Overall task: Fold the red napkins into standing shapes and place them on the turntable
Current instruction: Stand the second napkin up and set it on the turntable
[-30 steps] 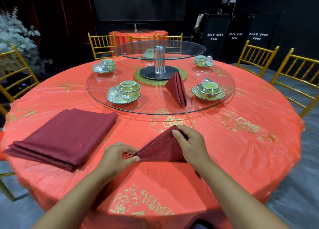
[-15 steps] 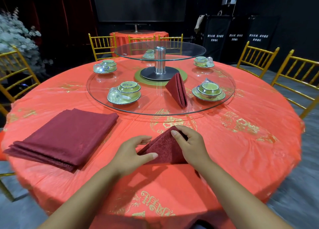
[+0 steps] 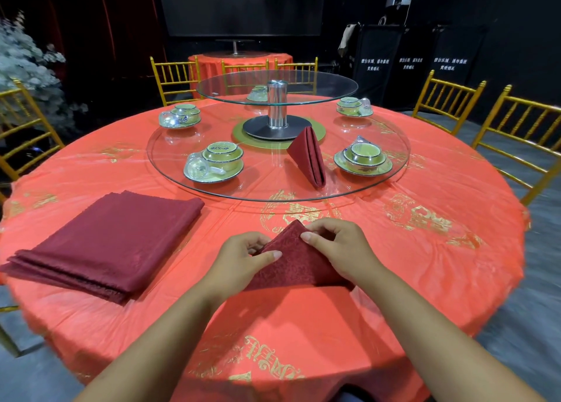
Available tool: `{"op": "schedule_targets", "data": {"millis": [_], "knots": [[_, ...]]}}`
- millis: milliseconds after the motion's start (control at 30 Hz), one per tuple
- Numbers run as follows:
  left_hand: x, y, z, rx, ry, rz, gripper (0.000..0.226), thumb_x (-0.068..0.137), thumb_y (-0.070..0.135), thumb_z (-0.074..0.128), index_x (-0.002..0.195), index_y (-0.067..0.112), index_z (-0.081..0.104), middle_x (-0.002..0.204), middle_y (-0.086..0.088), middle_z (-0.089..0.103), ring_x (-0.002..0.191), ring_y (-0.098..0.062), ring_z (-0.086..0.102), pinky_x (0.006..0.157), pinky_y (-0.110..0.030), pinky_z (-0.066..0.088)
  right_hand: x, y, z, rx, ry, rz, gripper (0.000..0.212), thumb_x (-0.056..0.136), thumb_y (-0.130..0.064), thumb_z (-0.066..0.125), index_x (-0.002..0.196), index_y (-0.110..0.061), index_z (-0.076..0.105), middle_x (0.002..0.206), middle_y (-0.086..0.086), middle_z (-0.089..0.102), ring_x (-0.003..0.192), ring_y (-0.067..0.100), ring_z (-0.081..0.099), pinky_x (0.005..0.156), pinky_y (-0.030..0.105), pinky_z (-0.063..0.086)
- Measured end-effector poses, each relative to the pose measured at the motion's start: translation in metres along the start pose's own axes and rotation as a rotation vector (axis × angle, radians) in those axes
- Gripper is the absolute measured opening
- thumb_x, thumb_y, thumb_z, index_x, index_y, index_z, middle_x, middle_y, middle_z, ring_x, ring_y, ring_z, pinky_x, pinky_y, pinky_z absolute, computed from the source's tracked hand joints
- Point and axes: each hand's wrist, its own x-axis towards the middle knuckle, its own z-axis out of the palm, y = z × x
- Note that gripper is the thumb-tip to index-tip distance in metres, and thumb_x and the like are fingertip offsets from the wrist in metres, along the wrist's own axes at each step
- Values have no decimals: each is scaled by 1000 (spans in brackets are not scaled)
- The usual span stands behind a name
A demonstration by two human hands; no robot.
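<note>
A stack of red napkins [image 3: 112, 244] lies flat at the left. The left hand [image 3: 243, 262] pinches the left edge of a triangular napkin [image 3: 299, 268] on the tablecloth, and the right hand [image 3: 340, 250] pinches its top corner. Beyond them, a folded napkin [image 3: 308, 156] stands on the glass turntable [image 3: 261, 189].

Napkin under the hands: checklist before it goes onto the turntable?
1. Grip: left hand and right hand both pinch the triangular napkin: ok.
2. Standing shape done: it lies flat on the tablecloth: not ok.
3. Landing spot: bare glass on the lower turntable, left of the standing napkin: ok.
4. Standing napkin upright: ok.
5. Layers under the hands aligned: cannot tell.
6. Napkin stack in place for the next fold: ok.
</note>
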Motion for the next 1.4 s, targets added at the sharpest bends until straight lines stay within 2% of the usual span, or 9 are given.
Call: {"op": "schedule_targets", "data": {"millis": [200,333,500,600,733,900,1100,1267,1400], "knots": [[-2,0,-2,3,17,-5,9,81,14,75,76,19,69,72,-2,68,64,-10,59,61,-28,46,-5,3,-10,55,-113,55,20,81,-12,73,84,-32,72,83,-14,72,76,-1,64,71,12,46],[-2,2,-3,0,-3,8,13,82,13,75,76,24,70,71,1,68,63,-7,60,59,-21,46,-6,6,-12,-29,-86,54,18,82,-12,72,75,-29,71,70,-17,68,66,-4,58,65,10,42],[-4,1,-7,-4,31,6,11,81,11,75,76,18,69,70,2,68,62,-7,59,59,-20,46,-8,6,-21,-117,-206,43,16,80,-12,74,84,-27,71,84,-11,72,80,-4,62,77,9,42],[-5,1,-9,8,29,16,13,80,9,75,75,18,68,66,6,66,60,-3,56,59,-17,44,-10,10,-21,-182,-196,25,12,81,-11,73,80,-23,70,81,-5,68,75,-4,58,76,10,41],[-6,2,-11,6,26,-3,7,81,9,74,79,12,68,72,-3,67,64,-11,57,64,-28,44,-10,13,-26,-211,-223,38,8,80,-14,75,84,-19,72,85,-8,71,81,-3,61,79,11,43],[-8,3,-13,2,35,-9,6,81,8,74,79,9,68,74,-8,67,66,-15,56,66,-32,44,-10,15,-29,-350,-245,12,7,80,-16,75,86,-15,73,83,-13,68,80,-4,60,78,17,44],[-9,4,-16,-3,54,-17,6,81,8,74,78,10,68,72,-7,68,65,-14,58,64,-31,45,-15,15,-35,-533,-303,-48,7,81,-19,73,87,-23,74,73,-22,59,83,9,57,80,29,44],[-9,5,-17,-3,78,-19,9,81,9,74,76,14,69,69,-3,68,63,-12,59,62,-28,46,-18,22,-39,-607,-309,-71,12,81,-23,73,92,-25,73,82,-12,65,86,11,52,78,29,43],[-10,5,-18,-17,73,-29,7,81,8,74,77,12,69,71,-6,68,64,-14,59,63,-30,47,-22,26,-41,-625,-288,-67,10,80,-23,72,90,-26,74,81,-13,66,87,10,52,77,30,44]]}}
